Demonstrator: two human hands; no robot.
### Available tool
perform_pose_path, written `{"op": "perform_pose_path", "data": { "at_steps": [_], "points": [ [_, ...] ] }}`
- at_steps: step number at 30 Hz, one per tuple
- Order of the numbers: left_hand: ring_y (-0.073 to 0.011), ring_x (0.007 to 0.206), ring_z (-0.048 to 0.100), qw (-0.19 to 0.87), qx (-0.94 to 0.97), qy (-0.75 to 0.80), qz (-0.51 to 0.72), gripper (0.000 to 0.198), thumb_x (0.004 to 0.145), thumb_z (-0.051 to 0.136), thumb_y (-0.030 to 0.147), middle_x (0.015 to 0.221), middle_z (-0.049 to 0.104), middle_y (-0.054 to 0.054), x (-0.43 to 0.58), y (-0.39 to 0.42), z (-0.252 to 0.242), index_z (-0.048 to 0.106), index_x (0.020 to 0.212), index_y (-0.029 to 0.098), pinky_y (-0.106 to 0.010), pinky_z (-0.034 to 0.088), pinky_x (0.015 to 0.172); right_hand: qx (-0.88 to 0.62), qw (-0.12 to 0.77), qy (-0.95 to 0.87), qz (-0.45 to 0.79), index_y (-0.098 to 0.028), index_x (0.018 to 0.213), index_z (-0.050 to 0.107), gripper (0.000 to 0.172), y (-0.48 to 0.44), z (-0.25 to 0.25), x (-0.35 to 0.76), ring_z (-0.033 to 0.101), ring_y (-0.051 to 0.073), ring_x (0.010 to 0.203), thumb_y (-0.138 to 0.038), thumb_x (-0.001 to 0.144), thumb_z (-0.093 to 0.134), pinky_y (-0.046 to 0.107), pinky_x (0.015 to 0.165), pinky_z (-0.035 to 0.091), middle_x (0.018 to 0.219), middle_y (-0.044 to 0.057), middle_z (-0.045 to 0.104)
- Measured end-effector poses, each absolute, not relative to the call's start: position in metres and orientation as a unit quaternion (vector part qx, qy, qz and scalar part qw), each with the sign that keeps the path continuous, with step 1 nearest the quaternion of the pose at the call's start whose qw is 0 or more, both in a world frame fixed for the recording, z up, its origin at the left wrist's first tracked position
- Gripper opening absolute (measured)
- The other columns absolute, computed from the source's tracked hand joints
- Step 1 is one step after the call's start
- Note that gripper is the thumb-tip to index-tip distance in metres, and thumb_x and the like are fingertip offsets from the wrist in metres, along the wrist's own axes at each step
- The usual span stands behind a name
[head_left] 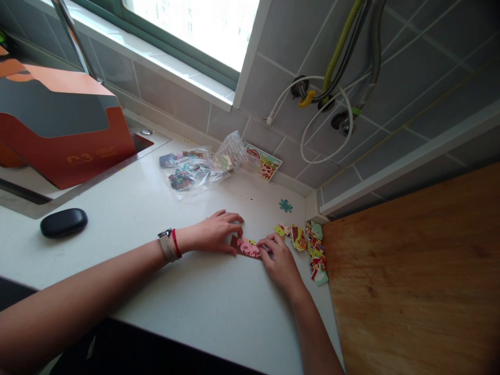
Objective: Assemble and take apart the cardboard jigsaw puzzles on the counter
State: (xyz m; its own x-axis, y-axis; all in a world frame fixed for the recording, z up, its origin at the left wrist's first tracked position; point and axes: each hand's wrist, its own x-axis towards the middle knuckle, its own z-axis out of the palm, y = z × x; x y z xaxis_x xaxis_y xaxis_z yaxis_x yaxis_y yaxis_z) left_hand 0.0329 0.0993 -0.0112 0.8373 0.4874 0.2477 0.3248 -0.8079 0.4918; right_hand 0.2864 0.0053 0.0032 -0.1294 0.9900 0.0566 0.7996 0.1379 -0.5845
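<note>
A short row of joined pink jigsaw pieces (247, 247) lies flat on the white countertop (117, 208) between my hands. My left hand (213, 234), with a wristband and red cord on its wrist, grips the row's left end. My right hand (279, 260) holds its right end, fingers on top. Just right of that hand is a loose heap of colourful jigsaw pieces (312, 250). A single teal piece (285, 205) lies apart, farther back. A clear plastic bag of pieces (191, 169) and a small farm picture card (263, 161) sit near the tiled wall.
A black oval case (63, 223) lies on the counter at left, beside an orange and grey box (58, 125) over a steel sink (144, 140). A wooden board (410, 271) adjoins the counter's right edge. Hoses and pipes (332, 67) run on the tiled wall.
</note>
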Motion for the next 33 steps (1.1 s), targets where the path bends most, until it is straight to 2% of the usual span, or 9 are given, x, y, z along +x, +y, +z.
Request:
{"op": "perform_pose_path", "data": {
  "at_steps": [14, 18, 23, 28, 33],
  "points": [
    [-0.0338, 0.127, 0.055, 0.214, 0.938, 0.209, 0.176, 0.030, 0.083, 0.078, 0.039, 0.139, 0.057, -0.013, 0.032, 0.095, -0.002, 0.070, 0.108, 0.025, -0.050, 0.038, 0.110, -0.612, 0.226, -0.728, 0.211, -0.024, 0.092, 0.073, 0.021, 0.004, 0.001, 0.288, 0.063, 0.020, 0.093, -0.012, 0.089, 0.057, 0.032, 0.087, 0.050, 0.101, 0.004, 0.060],
    [-0.0332, 0.129, 0.053, 0.214, 0.935, 0.225, 0.171, 0.032, 0.086, 0.075, 0.049, 0.139, 0.056, -0.012, 0.034, 0.094, -0.006, 0.070, 0.107, 0.025, -0.051, 0.038, 0.111, -0.616, 0.227, -0.726, 0.204, -0.025, 0.092, 0.074, 0.023, 0.004, 0.001, 0.286, 0.063, 0.017, 0.091, -0.010, 0.090, 0.057, 0.029, 0.086, 0.049, 0.100, 0.003, 0.061],
    [-0.0326, 0.132, 0.051, 0.198, 0.940, 0.237, 0.147, 0.033, 0.094, 0.062, 0.056, 0.143, 0.053, -0.011, 0.037, 0.097, -0.016, 0.070, 0.106, 0.027, -0.058, 0.035, 0.114, -0.618, 0.240, -0.722, 0.196, -0.025, 0.089, 0.076, 0.026, 0.005, 0.000, 0.286, 0.064, 0.016, 0.090, -0.006, 0.087, 0.058, 0.026, 0.084, 0.048, 0.099, 0.002, 0.063],
    [-0.0345, 0.135, 0.048, 0.181, 0.948, 0.234, 0.117, 0.029, 0.097, 0.059, 0.053, 0.146, 0.051, -0.010, 0.039, 0.099, -0.017, 0.070, 0.107, 0.029, -0.059, 0.040, 0.111, -0.616, 0.250, -0.722, 0.191, -0.025, 0.086, 0.079, 0.026, 0.004, -0.004, 0.289, 0.065, 0.015, 0.085, -0.006, 0.084, 0.061, 0.025, 0.081, 0.049, 0.099, 0.002, 0.065],
    [-0.0361, 0.139, 0.044, 0.172, 0.952, 0.233, 0.104, 0.024, 0.098, 0.059, 0.048, 0.146, 0.051, -0.010, 0.041, 0.097, -0.011, 0.069, 0.105, 0.027, -0.060, 0.042, 0.111, -0.593, 0.278, -0.727, 0.206, -0.024, 0.088, 0.081, 0.028, 0.003, -0.004, 0.294, 0.067, 0.017, 0.087, -0.006, 0.084, 0.061, 0.027, 0.086, 0.051, 0.100, 0.003, 0.066]
  ]
}}
